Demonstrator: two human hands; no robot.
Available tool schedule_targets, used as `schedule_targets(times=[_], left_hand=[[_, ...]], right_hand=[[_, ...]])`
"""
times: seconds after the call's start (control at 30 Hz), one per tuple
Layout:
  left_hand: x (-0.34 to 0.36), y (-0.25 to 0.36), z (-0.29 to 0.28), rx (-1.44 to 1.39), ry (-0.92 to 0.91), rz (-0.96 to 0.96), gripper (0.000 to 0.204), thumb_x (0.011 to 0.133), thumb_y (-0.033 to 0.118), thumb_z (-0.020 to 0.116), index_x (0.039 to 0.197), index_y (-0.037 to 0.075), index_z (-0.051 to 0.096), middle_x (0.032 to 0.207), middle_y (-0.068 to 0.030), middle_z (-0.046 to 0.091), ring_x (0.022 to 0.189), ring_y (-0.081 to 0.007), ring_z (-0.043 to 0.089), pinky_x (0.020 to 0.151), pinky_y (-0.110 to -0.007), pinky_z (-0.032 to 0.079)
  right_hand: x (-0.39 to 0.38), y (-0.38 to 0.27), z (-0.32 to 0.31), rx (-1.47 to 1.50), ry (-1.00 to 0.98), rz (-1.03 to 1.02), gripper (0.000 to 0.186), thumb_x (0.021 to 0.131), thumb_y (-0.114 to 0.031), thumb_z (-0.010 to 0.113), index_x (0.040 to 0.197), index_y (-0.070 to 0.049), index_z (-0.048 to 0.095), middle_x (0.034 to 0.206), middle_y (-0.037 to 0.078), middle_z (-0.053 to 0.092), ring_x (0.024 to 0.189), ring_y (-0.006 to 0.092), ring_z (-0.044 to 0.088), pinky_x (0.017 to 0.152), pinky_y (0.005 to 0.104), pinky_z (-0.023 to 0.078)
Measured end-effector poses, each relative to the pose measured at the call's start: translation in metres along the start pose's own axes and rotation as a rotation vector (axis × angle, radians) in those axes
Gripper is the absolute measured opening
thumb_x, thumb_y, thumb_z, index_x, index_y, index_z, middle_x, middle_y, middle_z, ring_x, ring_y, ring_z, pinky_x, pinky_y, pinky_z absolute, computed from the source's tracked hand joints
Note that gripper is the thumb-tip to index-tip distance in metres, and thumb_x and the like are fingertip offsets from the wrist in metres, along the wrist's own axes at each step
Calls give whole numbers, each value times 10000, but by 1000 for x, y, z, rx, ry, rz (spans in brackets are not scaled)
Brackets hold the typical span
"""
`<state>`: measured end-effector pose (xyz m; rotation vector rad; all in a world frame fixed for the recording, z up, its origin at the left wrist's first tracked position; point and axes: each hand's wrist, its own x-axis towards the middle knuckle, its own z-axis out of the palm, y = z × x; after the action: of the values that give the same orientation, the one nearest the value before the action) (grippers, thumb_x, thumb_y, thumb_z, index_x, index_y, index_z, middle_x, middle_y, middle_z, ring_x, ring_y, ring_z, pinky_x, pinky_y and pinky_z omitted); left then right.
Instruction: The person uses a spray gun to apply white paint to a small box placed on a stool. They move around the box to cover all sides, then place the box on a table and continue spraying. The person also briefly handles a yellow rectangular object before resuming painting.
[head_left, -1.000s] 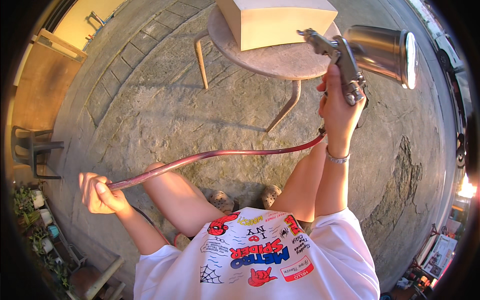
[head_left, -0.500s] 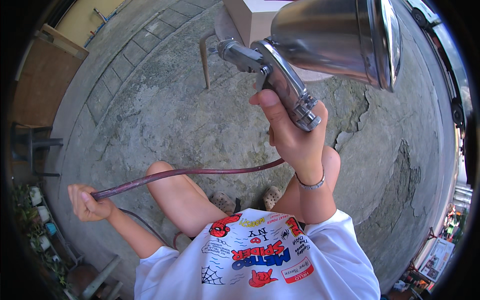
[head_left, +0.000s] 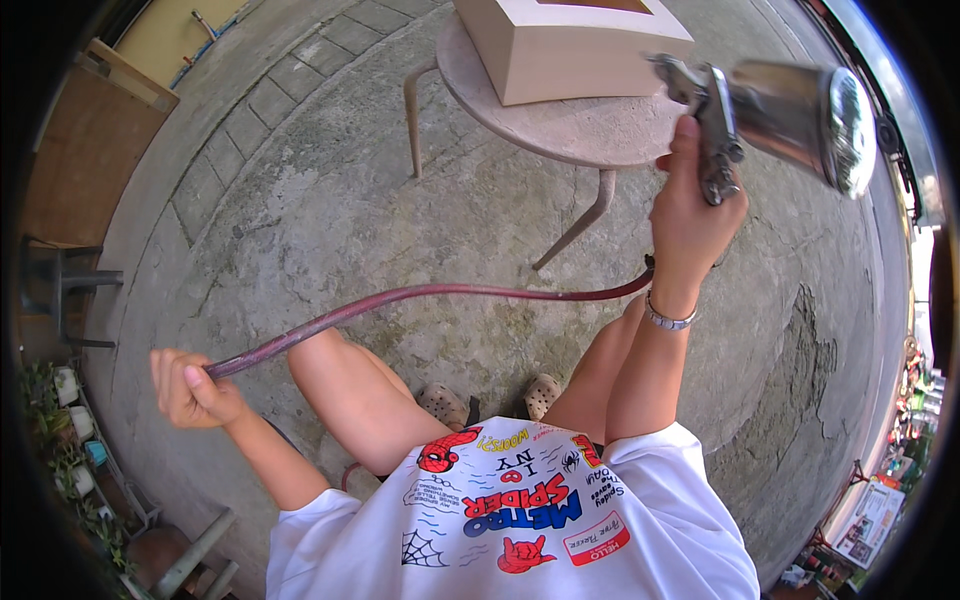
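My right hand (head_left: 695, 215) is wrapped round the handle of a metal spray gun (head_left: 716, 130), its nozzle toward the left. A shiny silver paint cup (head_left: 790, 115) is fixed to the gun, sticking out to the right. From the bottom of the handle a dark red hose (head_left: 430, 290) runs left across my knees. My left hand (head_left: 192, 388) is closed round that hose at the lower left. Left of the nozzle, a pale box (head_left: 580, 62) with an opening or window in its top rests on a round stool (head_left: 560, 135).
The stool's legs (head_left: 588, 220) stand on cracked concrete ground (head_left: 300, 230). Potted plants (head_left: 75, 440) and a dark chair or stand (head_left: 65, 290) line the left side. A wooden board (head_left: 95, 150) leans behind them. Parked vehicles show at the far right.
My right hand has carried the spray gun right and farther from me, uncovering more of the box and stool. The hose has shifted with it; my left hand has moved slightly right.
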<state>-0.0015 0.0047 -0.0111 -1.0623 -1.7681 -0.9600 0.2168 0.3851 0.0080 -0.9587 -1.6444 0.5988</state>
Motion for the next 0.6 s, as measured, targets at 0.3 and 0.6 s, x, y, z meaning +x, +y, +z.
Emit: schedule_targets(times=[0.3, 0.6], left_hand=[[3, -5, -4, 1, 14, 16, 396, 889, 211, 514, 550, 15, 457, 513, -93, 402, 492, -221, 356, 524, -375, 222], [9, -13, -19, 32, 31, 27, 400, 894, 206, 522, 546, 17, 462, 512, -99, 409, 504, -226, 378, 522, -374, 229]], right_hand=[[-26, -12, 3, 129, -211, 76, 297, 977, -293, 719, 969, 4, 744, 697, 35, 691, 458, 53, 520, 415, 242, 373], [-41, -49, 7, 224, -525, 152, 335, 955, -298, 750, 1062, 19, 741, 697, 20, 676, 602, 59, 600, 549, 225, 444]])
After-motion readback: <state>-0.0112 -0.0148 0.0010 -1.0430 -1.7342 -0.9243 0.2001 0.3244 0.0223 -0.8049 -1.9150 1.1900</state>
